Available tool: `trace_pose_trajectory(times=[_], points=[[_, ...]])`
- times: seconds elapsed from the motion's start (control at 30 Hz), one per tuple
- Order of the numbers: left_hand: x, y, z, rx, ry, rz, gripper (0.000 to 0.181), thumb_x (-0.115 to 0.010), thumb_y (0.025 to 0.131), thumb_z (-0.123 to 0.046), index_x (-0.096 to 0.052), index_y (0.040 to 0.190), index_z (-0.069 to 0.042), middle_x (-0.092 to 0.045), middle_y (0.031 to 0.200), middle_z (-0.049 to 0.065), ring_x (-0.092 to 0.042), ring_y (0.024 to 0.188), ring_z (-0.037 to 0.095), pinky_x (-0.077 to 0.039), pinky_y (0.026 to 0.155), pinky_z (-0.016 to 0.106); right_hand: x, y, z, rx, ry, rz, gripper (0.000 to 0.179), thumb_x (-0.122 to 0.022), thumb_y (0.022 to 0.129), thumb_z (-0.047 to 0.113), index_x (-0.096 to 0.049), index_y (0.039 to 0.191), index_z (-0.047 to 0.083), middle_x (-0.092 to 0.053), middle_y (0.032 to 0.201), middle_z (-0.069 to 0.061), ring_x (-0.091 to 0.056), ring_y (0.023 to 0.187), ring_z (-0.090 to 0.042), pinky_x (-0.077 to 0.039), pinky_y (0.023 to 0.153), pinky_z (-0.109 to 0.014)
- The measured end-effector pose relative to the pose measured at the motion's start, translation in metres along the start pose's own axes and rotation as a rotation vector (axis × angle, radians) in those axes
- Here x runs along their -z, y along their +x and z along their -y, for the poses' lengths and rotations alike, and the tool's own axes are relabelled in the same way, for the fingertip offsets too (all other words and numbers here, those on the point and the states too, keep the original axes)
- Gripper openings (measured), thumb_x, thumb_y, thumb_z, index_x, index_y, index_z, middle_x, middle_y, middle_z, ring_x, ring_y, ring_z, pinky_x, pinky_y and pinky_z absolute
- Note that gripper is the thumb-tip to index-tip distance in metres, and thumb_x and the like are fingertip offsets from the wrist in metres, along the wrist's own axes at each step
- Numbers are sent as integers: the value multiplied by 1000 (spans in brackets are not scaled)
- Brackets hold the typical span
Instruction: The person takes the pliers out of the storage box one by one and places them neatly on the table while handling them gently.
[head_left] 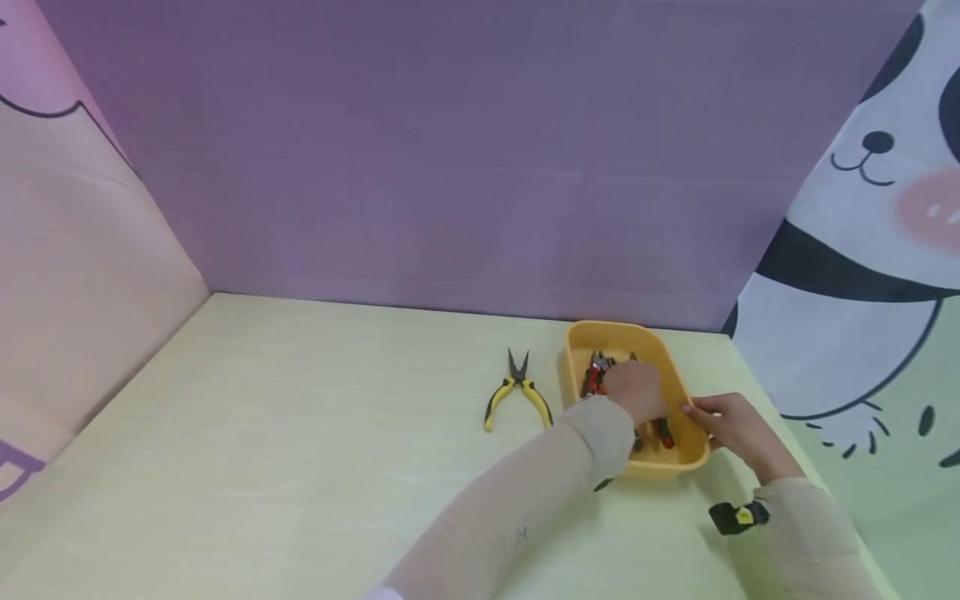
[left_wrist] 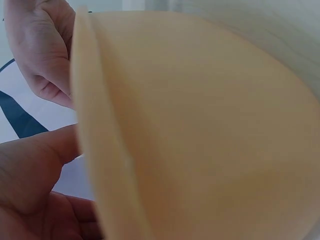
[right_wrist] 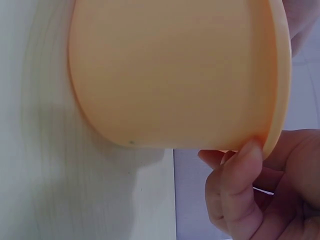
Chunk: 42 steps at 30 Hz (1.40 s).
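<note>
A yellow plastic bin (head_left: 693,454) with several hand tools inside stands at the table's back right. My left hand (head_left: 636,390) reaches over its near rim among the tools, its fingertips hidden behind the bin wall (left_wrist: 200,110) in the left wrist view; I cannot tell what it grasps. Red-handled pliers (head_left: 595,379) lie beside that hand, and a dark handle with a red end (head_left: 664,433) shows below it. At the bin's right side my right hand (head_left: 738,427) pinches the rim, thumb and fingers bent around the corner (right_wrist: 270,142).
Needle-nose pliers with yellow and black handles (head_left: 517,383) lie spread on the pale table (head_left: 300,433), left of the bin. A purple backdrop (head_left: 465,167) rises right behind the table's back edge. A panda-printed panel (head_left: 847,250) borders the right side.
</note>
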<state>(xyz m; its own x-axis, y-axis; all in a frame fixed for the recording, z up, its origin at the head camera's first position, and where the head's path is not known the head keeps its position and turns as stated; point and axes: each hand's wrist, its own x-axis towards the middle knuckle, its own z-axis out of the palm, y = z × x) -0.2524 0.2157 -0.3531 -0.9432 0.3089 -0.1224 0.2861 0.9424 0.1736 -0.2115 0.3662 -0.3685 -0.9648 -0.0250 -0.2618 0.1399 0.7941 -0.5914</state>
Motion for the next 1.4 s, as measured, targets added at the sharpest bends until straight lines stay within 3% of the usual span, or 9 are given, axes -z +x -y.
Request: trace_pose_trajectory(times=[0.37, 0.87, 1.17, 1.4], points=[[0, -1, 0, 5, 15, -2, 24, -67, 80, -47, -70, 94, -28, -64, 89, -13, -56, 72, 4, -46, 57, 23, -1, -1, -1, 16, 11, -6, 46, -50, 98, 22, -48, 126, -14, -60, 112, -30, -62, 80, -19, -54, 65, -33], [-4, 4, 5, 38, 8, -28, 42, -72, 70, -62, -69, 96, -29, -65, 92, -12, -58, 76, 5, -46, 55, 23, -3, 1, -1, 23, 14, -6, 47, -50, 98, 24, -50, 125, -14, -63, 108, -26, -60, 78, -17, -54, 64, -32], [-3, 1, 10, 2, -27, -41, 36, -72, 71, -61, -67, 86, -28, -64, 86, -12, -58, 78, 5, -47, 57, 23, -4, 2, -2, 39, 13, -28, 45, -50, 98, 22, -50, 124, -15, -63, 106, -26, -60, 74, -14, -53, 60, -30], [-5, -1, 15, -62, -35, -90, 35, -71, 74, -58, -61, 70, -25, -60, 72, -12, -55, 70, 4, -43, 53, 22, -3, 2, -3, 51, -2, -26, 46, -49, 99, 23, -49, 124, -15, -62, 108, -28, -60, 75, -15, -53, 61, -30]])
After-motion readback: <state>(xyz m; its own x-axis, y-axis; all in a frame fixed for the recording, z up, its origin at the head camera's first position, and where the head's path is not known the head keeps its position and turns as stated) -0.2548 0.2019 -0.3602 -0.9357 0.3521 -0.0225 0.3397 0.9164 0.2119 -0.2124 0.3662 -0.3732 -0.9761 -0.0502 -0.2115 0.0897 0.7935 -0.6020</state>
